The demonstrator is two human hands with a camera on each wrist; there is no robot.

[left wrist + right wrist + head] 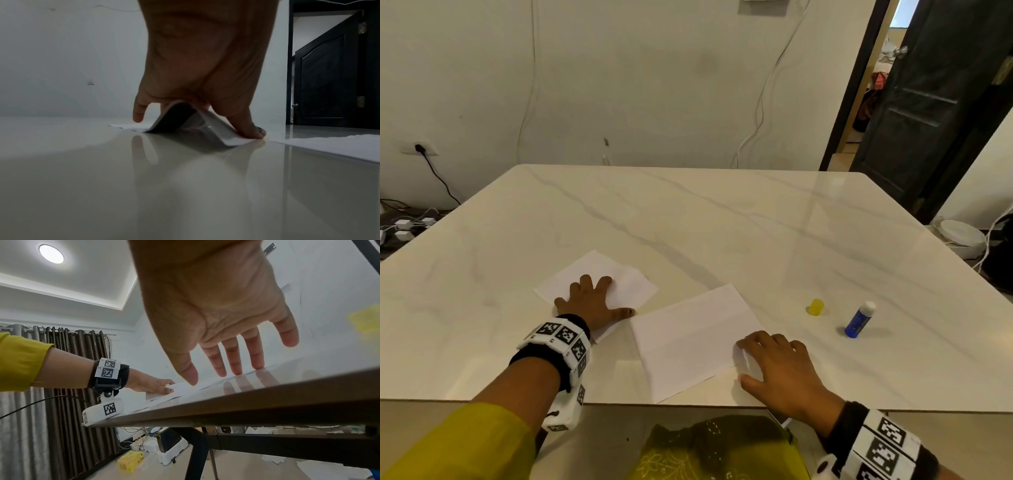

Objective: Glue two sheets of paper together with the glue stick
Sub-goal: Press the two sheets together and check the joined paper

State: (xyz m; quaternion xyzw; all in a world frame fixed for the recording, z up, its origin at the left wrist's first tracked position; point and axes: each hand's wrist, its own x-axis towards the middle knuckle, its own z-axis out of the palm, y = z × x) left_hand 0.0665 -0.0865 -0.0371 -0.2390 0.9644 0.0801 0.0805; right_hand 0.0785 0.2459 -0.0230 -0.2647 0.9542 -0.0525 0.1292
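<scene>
Two white sheets lie on the marble table. My left hand rests with spread fingers on the left sheet. In the left wrist view that sheet arches up under my palm while the thumb presses down its near corner. My right hand touches the right edge of the right sheet with nearly straight fingers. The blue glue stick stands uncapped to the right of that hand. Its yellow cap stands apart, just left of it.
The table's near edge runs just under my right wrist. Behind the table are a white wall with hanging cables and a dark door at the back right. Boxes and cables lie on the floor below.
</scene>
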